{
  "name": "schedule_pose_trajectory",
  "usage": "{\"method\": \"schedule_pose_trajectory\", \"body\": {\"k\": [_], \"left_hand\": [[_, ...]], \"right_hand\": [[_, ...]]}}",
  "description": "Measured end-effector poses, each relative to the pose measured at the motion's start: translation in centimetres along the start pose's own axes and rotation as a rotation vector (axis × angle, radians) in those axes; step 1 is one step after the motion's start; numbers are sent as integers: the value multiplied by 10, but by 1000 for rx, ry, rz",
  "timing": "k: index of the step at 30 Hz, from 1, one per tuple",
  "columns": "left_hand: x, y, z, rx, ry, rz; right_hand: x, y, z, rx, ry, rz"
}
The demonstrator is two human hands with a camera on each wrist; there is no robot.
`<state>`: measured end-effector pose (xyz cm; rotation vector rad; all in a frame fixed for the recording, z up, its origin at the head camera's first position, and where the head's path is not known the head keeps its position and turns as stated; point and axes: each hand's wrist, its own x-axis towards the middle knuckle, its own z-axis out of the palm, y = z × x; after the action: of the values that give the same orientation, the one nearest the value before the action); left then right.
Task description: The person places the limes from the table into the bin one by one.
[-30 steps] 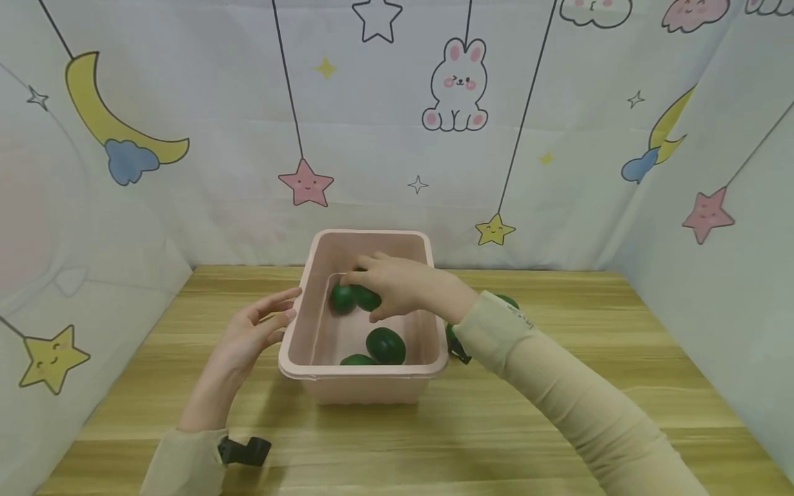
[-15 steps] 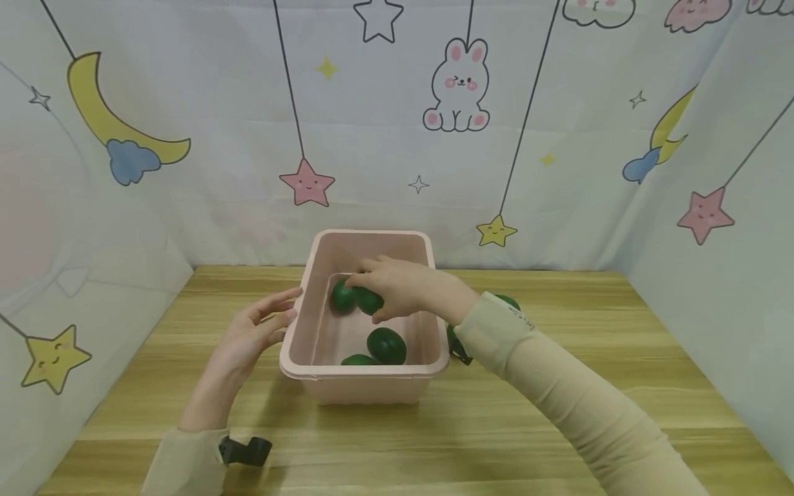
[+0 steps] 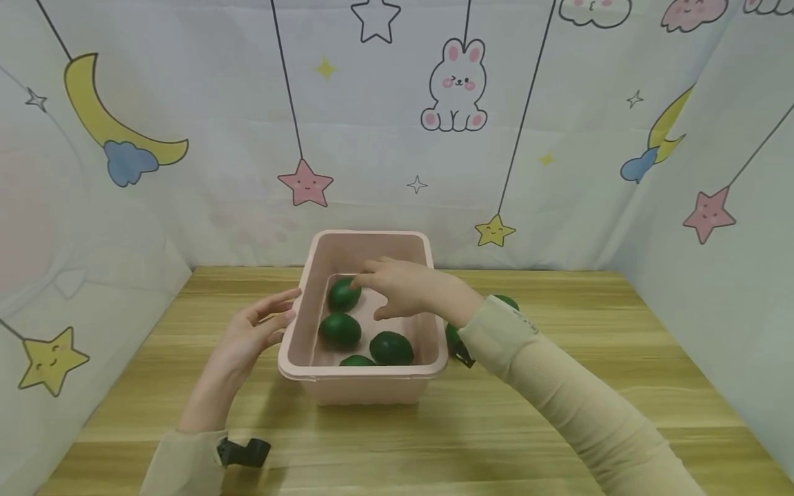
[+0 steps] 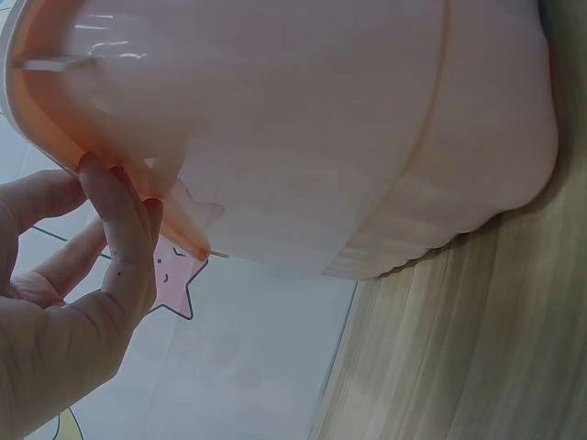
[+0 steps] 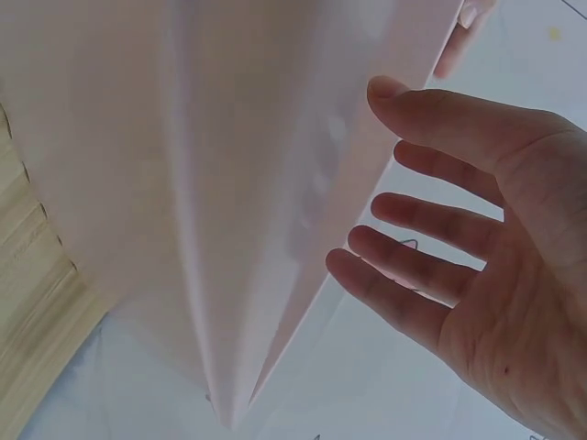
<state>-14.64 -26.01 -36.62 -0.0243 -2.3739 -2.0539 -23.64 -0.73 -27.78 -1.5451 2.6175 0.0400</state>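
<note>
A pale pink plastic bin [image 3: 366,387] stands on the table. Inside it lie several smooth, dark green, egg-shaped fruits: one at the far left [image 3: 344,296], one nearer [image 3: 340,331], one at the front right [image 3: 391,348] and one partly hidden behind the front rim [image 3: 357,360]. My right hand [image 3: 403,286] hovers over the bin with fingers spread and holds nothing; the right wrist view shows its bare palm and fingers [image 5: 413,266]. On the bin's left side, my left hand [image 3: 254,327] touches the outside of the rim with its fingertips [image 4: 96,170].
Right of the bin, two more green fruits, one farther back [image 3: 506,302] and one close to the bin [image 3: 455,335], are partly covered by my right sleeve [image 3: 558,386]. A printed curtain [image 3: 384,151] stands behind the wooden table [image 3: 496,441].
My right hand has let go of a green fruit, which now rests at the bin's left, nearer the front. The front right fruit has shifted slightly right. My left hand stays at the rim.
</note>
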Motion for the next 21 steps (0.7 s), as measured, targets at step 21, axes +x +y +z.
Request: {"method": "schedule_pose_trajectory", "body": {"k": [21], "left_hand": [[0,0,0,25,14,-1]], "right_hand": [[-10,-1,2,53,57,-15]]}}
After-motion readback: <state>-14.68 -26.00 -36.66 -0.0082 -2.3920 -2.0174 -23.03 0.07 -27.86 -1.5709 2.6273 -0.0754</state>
